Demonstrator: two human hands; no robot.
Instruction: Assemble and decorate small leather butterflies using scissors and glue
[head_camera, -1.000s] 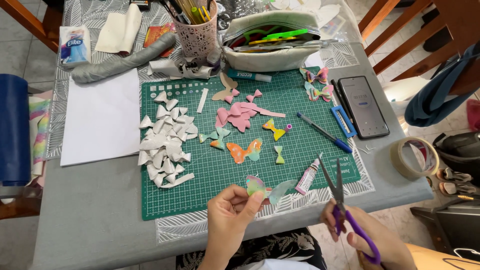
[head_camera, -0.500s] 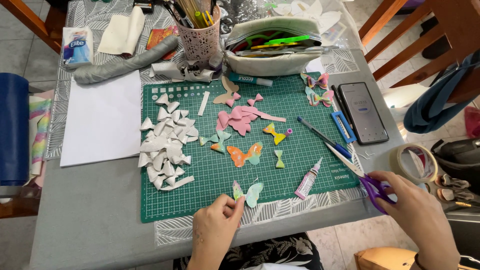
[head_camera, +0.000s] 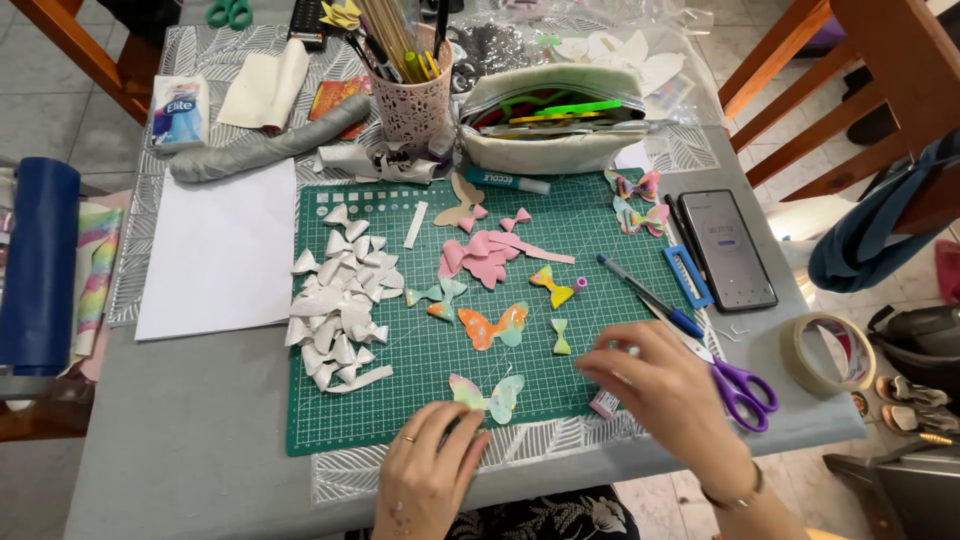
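Probably a home craft table: cutting mat (head_camera: 440, 400), wooden chairs (head_camera: 850, 90), tiled floor (head_camera: 60, 120).

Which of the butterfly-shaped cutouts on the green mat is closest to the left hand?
The pastel butterfly cutout at the mat's near edge, just beyond the left hand. The orange cutout and the pink cutouts lie farther up the green mat.

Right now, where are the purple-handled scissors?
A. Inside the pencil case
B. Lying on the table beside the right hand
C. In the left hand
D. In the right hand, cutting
B: the purple-handled scissors lie flat on the table edge, just beside the right hand, which does not grip them.
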